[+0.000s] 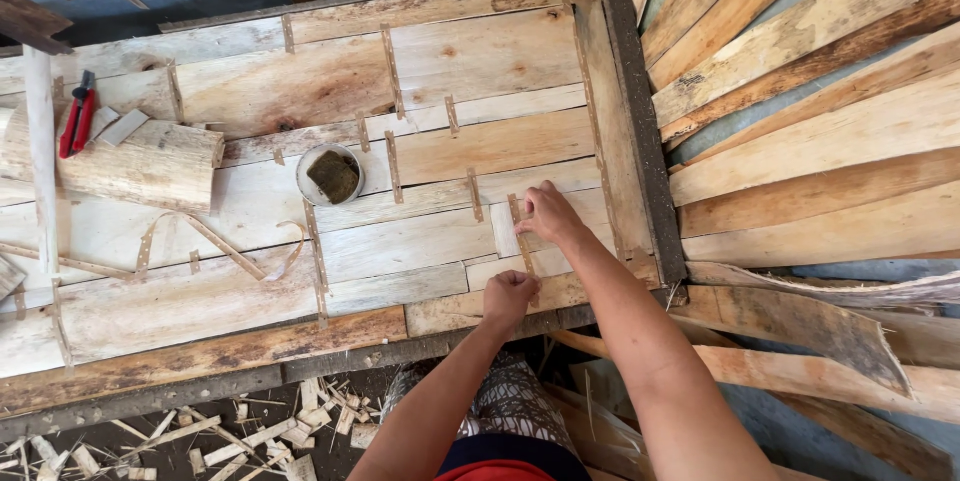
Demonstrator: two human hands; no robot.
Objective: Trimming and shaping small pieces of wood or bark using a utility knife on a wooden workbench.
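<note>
Below me, a big table (200, 341) fills most of the view, its top covered edge to edge with pale veneer sheets (420, 241) of uneven width, rough-grained and knotty, some cream, some tan; a dark weathered frame runs along its near and right edges. To the right, a fan of long planks (800, 121) leans across a grey-blue floor, their faces dry and splintery, with a bark-edged slab lower down. Thin brown tape strips (392, 71) cross the seams between sheets, short and mostly upright. At far left a rolled veneer piece (140, 166) lies on the table, with red pliers (76, 113) beside it and a pale pole (40, 141) running down the left side. Loose curls of tape (220, 246) lie on the sheets near the middle. A small round bowl (330, 176) holds a dark square sponge. Wood scraps (250, 431) litter the dark ground below the near edge. I see my right hand (548, 216) with fingers spread flat, pressing the upper end of one strip (520, 236) that lies over a seam near the table's right side. My left hand (510, 296) is curled closed at that strip's lower end, close to the near edge; I cannot tell whether it pinches the strip or just presses it.
</note>
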